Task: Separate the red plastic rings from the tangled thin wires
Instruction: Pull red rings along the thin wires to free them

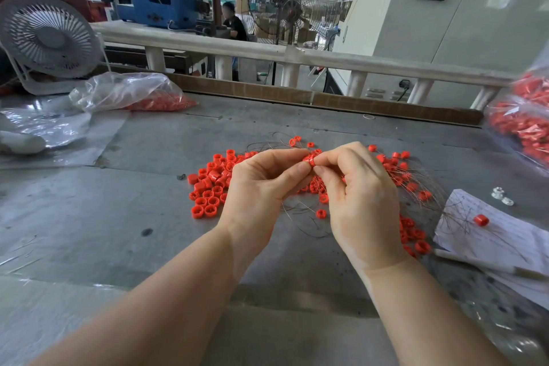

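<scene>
Both hands meet above the grey table (148,157) around one red ring (310,161). My left hand (261,187) pinches it from the left with thumb and forefinger. My right hand (359,196) pinches it from the right. A pile of loose red rings (208,190) lies left of the hands. Thin tangled wires (416,184) with more rings strung on them spread under and to the right of the hands. A single ring (481,220) sits on a paper sheet.
A plastic bag of red rings (133,92) lies at the back left beside a white fan (49,36). Another bag of rings (523,125) stands at the right edge. A printed paper sheet (505,244) and two small clear parts (502,197) lie at the right.
</scene>
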Action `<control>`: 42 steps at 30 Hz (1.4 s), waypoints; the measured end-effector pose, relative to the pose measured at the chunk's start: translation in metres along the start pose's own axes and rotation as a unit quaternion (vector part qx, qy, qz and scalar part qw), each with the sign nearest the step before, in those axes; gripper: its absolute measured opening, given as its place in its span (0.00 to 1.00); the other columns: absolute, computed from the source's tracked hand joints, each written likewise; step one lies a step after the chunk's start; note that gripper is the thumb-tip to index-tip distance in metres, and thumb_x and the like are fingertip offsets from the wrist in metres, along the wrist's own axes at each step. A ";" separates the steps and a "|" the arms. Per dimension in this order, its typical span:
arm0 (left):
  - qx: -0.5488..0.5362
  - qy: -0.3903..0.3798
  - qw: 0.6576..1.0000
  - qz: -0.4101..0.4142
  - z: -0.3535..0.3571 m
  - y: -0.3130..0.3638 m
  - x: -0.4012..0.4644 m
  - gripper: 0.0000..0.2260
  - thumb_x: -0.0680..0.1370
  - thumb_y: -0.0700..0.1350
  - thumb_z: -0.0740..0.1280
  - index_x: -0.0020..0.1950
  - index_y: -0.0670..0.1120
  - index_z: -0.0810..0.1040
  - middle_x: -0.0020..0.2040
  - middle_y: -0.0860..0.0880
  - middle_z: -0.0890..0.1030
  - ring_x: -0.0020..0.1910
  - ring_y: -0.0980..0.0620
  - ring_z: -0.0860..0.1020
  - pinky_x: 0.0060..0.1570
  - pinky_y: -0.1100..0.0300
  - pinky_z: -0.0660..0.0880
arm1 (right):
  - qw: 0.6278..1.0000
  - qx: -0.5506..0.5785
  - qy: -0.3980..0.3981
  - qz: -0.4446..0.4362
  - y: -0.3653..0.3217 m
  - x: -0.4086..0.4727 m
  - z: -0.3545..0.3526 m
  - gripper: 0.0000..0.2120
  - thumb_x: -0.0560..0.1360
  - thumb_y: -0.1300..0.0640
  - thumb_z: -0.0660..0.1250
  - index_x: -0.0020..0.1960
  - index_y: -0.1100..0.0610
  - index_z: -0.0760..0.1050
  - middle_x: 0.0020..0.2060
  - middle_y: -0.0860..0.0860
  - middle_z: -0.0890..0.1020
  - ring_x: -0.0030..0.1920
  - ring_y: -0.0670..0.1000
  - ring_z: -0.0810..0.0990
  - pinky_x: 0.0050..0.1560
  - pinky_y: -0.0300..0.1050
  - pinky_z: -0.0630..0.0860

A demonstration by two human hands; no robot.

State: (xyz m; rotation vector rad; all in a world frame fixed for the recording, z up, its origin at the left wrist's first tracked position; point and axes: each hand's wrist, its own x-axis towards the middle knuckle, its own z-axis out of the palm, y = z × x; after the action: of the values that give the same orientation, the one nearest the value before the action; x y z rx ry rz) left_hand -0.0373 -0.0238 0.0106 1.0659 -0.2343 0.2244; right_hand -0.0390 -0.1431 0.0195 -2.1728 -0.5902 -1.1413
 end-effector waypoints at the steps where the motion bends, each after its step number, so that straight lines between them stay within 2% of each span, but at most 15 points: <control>1: 0.006 0.000 1.000 0.004 0.000 0.000 0.000 0.06 0.64 0.39 0.70 0.39 0.46 0.84 0.38 0.48 0.85 0.39 0.55 0.83 0.39 0.67 0.77 | 1.000 -0.005 0.000 -0.003 0.000 0.000 0.000 0.04 0.73 0.62 0.67 0.42 0.62 0.79 0.39 0.53 0.80 0.42 0.54 0.79 0.42 0.47 0.74; 7: 0.043 0.006 0.999 0.021 0.001 0.000 0.000 0.07 0.65 0.38 0.70 0.43 0.43 0.82 0.38 0.48 0.85 0.39 0.55 0.83 0.39 0.67 0.77 | 1.000 -0.010 0.000 -0.004 0.000 -0.001 0.002 0.03 0.73 0.64 0.67 0.42 0.63 0.79 0.39 0.54 0.80 0.41 0.55 0.79 0.42 0.45 0.72; 13: 0.098 0.018 0.994 0.042 0.002 0.001 -0.002 0.07 0.71 0.32 0.68 0.45 0.41 0.82 0.38 0.50 0.85 0.38 0.57 0.82 0.38 0.69 0.76 | 1.000 -0.004 -0.001 0.001 0.001 -0.001 0.003 0.03 0.73 0.64 0.67 0.42 0.63 0.78 0.39 0.55 0.79 0.41 0.56 0.79 0.41 0.47 0.73; 20: 0.102 0.007 0.994 0.036 0.004 0.003 -0.003 0.10 0.73 0.31 0.67 0.45 0.44 0.82 0.38 0.52 0.85 0.40 0.57 0.83 0.40 0.69 0.77 | 0.999 0.027 -0.005 0.018 0.002 -0.001 0.004 0.03 0.73 0.64 0.67 0.42 0.64 0.78 0.39 0.54 0.79 0.41 0.55 0.78 0.41 0.47 0.73; 31: 0.075 0.002 0.997 0.028 0.002 0.003 -0.002 0.09 0.72 0.32 0.68 0.44 0.44 0.82 0.39 0.50 0.85 0.39 0.56 0.83 0.39 0.68 0.77 | 0.999 0.045 -0.007 0.018 0.003 -0.001 0.003 0.02 0.73 0.65 0.67 0.42 0.63 0.78 0.39 0.54 0.79 0.41 0.53 0.78 0.41 0.48 0.75; 36: 0.116 0.012 0.992 0.054 0.002 0.003 -0.002 0.09 0.71 0.33 0.69 0.43 0.46 0.83 0.38 0.51 0.85 0.40 0.57 0.83 0.40 0.68 0.77 | 1.000 0.025 -0.004 -0.005 0.002 0.000 0.002 0.03 0.73 0.65 0.66 0.41 0.64 0.78 0.38 0.55 0.78 0.40 0.55 0.78 0.41 0.49 0.75; 42: 0.155 0.023 0.984 0.086 0.004 0.005 -0.003 0.10 0.70 0.32 0.70 0.42 0.47 0.82 0.36 0.56 0.84 0.39 0.60 0.82 0.41 0.70 0.76 | 0.999 0.037 0.000 0.014 0.001 0.000 0.004 0.03 0.72 0.65 0.66 0.41 0.65 0.77 0.38 0.55 0.78 0.40 0.55 0.78 0.42 0.45 0.71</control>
State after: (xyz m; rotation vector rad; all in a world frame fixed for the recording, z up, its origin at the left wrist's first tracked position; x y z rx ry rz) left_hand -0.0424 -0.0253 0.0155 1.3491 -0.2561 0.4508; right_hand -0.0361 -0.1412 0.0169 -2.1115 -0.5917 -1.0867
